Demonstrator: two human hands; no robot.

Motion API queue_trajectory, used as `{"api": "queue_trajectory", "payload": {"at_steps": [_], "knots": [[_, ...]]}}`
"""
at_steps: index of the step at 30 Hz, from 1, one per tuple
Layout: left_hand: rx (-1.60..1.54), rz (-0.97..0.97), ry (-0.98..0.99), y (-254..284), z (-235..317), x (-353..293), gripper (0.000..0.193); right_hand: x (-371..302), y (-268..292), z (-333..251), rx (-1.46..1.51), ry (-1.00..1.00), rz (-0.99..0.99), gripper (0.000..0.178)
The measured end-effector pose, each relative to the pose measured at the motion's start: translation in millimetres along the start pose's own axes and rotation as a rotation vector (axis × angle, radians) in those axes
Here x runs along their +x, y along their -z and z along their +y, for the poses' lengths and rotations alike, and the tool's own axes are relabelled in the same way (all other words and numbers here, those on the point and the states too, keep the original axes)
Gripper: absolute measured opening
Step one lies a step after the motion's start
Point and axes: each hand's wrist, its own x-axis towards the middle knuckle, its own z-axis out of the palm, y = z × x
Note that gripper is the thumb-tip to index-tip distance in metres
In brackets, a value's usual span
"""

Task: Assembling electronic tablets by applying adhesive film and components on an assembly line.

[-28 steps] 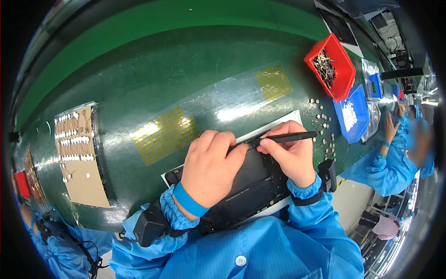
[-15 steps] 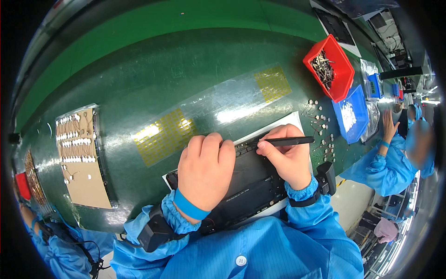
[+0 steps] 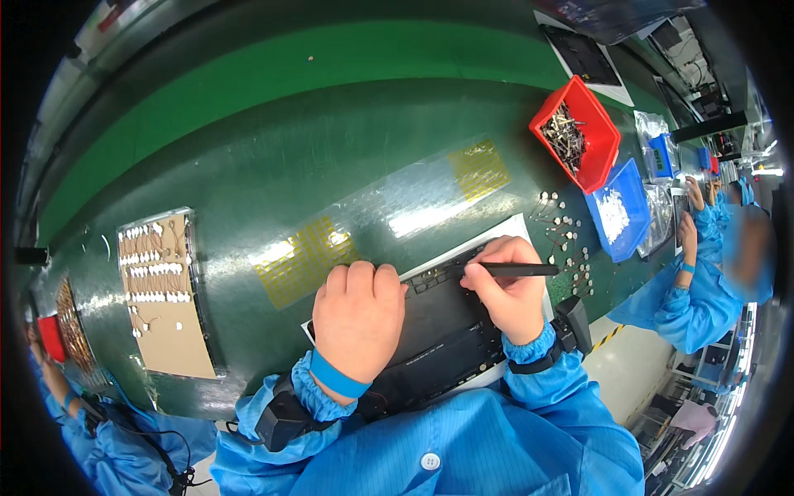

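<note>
A flat black electronic device (image 3: 438, 339) with its inner parts showing lies on a white sheet (image 3: 518, 237) in front of me. My left hand (image 3: 357, 326) rests on its left part, fingers close together and bent down; the fingertips and whatever they pinch are hidden. On the right side of the device, my right hand (image 3: 511, 289) is closed round a slim black pen-like tool (image 3: 521, 269). The tool's back end sticks out to the right, and its tip cannot be made out. A row of small parts (image 3: 430, 281) runs along the device's far edge between my hands.
Small round white parts with wires (image 3: 571, 236) lie right of the device, near a blue bin (image 3: 630, 198) and a red bin (image 3: 600, 132). Clear film with yellow patches (image 3: 480, 169) lies beyond. A brown board (image 3: 169, 339) with wired parts is at left. Co-workers (image 3: 703, 289) sit both sides.
My head view has shifted slightly, so the table items sit lower. Both hands stay on the device, the right still holding the tool. The co-worker at right now has both hands at a panel.
</note>
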Motion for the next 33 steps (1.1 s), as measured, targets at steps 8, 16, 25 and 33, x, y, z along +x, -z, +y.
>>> {"api": "queue_trajectory", "payload": {"at_steps": [8,16,25,33], "knots": [[0.092,-0.029,-0.036,-0.5,4.3,-2.8,0.023,-22.6,62.8,-15.6,-0.503,0.074,0.259,0.008],[0.079,-0.013,-0.028,0.6,8.8,-2.3,0.015,-29.3,63.9,1.0,-0.856,0.045,0.298,0.016],[0.152,0.004,-0.234,-9.9,4.2,-4.4,0.008,-29.1,64.6,8.2,-0.885,0.034,0.243,0.012],[-0.047,-0.05,-0.187,24.4,16.2,4.2,0.012,-34.0,77.4,-3.3,-0.633,0.124,0.309,0.013]]}}
